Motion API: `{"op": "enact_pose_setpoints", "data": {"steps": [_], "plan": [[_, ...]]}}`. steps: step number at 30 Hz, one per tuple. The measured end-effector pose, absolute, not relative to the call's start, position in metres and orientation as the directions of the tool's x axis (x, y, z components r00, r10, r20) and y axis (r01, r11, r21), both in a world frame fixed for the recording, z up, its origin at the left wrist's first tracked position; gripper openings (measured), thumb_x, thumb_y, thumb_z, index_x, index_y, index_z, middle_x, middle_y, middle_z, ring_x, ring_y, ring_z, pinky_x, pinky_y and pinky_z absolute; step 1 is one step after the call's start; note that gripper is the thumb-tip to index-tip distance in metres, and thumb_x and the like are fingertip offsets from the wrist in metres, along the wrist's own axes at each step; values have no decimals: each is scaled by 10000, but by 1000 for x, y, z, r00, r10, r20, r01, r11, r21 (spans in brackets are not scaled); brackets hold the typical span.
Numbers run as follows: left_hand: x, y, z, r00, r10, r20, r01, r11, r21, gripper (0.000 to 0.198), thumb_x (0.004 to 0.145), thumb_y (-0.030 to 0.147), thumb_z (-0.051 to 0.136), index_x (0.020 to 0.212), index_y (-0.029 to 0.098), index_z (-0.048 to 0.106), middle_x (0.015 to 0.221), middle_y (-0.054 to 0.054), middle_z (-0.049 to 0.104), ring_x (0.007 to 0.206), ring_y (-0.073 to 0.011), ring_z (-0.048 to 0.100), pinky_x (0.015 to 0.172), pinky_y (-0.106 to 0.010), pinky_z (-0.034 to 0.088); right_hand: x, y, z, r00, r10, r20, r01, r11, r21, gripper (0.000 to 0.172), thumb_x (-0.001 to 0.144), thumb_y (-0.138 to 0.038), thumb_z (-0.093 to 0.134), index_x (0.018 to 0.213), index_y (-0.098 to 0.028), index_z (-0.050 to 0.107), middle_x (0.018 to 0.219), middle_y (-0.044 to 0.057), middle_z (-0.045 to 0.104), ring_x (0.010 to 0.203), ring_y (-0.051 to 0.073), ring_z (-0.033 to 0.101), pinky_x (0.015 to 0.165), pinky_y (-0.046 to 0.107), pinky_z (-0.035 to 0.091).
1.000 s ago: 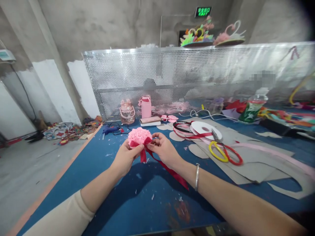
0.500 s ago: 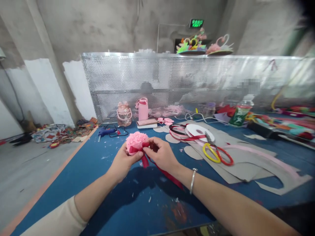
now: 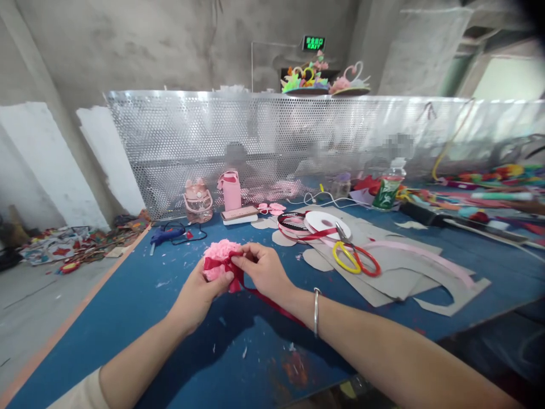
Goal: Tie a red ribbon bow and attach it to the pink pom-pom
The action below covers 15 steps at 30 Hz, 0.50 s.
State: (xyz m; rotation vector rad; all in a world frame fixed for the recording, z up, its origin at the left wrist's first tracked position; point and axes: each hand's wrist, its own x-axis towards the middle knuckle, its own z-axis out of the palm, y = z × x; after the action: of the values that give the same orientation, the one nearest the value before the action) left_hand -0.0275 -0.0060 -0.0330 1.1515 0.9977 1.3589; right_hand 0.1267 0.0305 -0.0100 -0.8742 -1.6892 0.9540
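A pink fluffy ball (image 3: 221, 248) is held above the near side of the table, with a dark red ribbon (image 3: 279, 307) across its front in what looks like a bow. My left hand (image 3: 196, 296) grips the ball from the left, its thumb pressed on the ribbon below the knot. On the other side, my right hand (image 3: 267, 271) pinches the ribbon at the knot between thumb and fingers. One long ribbon tail runs down under my right wrist, and a short end hangs below the ball.
Scissors (image 3: 356, 258) with yellow and red handles lie on grey cardboard (image 3: 409, 278) beside a white ribbon spool (image 3: 317, 220). A blue glue gun (image 3: 168, 233) rests at the left. Behind are a pink bottle holder (image 3: 231, 192), a phone (image 3: 239, 213) and a perforated metal screen (image 3: 183, 136).
The whole view has shifted as my head turned right. The ribbon's loop now spreads wider across the ball's front, and my right fingers have stayed at the knot.
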Motion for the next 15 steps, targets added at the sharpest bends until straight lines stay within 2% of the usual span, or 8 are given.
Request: {"op": "enact_pose_setpoints", "data": {"steps": [4, 7, 13, 15], "plan": [[-26, -5, -33, 6, 994, 107, -239, -102, 966, 419, 717, 354, 794, 1044, 182, 596, 673, 50, 597, 556, -82, 519, 541, -201, 403, 126, 33, -13, -284, 889, 359, 85, 396, -914, 132, 750, -276, 646, 759, -144, 648, 619, -19, 573, 563, 101, 463, 538, 232, 385], [-25, -4, -33, -29, 994, 101, -236, -105, 966, 432, 667, 324, 828, 1013, 175, 616, 690, 45, 621, 542, -73, 514, 522, -193, 393, 126, 35, -15, -301, 888, 348, 51, 379, -924, 127, 724, -286, 655, 738, -160, 644, 646, -7, 623, 564, 106, 495, 547, 236, 406], [-23, -5, -30, 19, 997, 75, -343, -64, 937, 485, 624, 265, 855, 1052, 173, 649, 897, -27, 715, 749, -138, 647, 691, -248, 516, 125, 35, -20, -279, 897, 344, 22, 364, -931, 183, 714, -349, 654, 703, -177, 594, 617, -23, 561, 537, 105, 454, 522, 247, 378], [-22, -6, -27, -7, 999, 42, -392, -42, 919, 456, 611, 258, 861, 1011, 168, 662, 862, -21, 715, 753, -136, 657, 703, -246, 523, 125, 36, -21, -260, 900, 351, 24, 369, -929, 202, 713, -365, 659, 723, -182, 573, 600, -41, 505, 532, 102, 421, 520, 250, 363]]}}
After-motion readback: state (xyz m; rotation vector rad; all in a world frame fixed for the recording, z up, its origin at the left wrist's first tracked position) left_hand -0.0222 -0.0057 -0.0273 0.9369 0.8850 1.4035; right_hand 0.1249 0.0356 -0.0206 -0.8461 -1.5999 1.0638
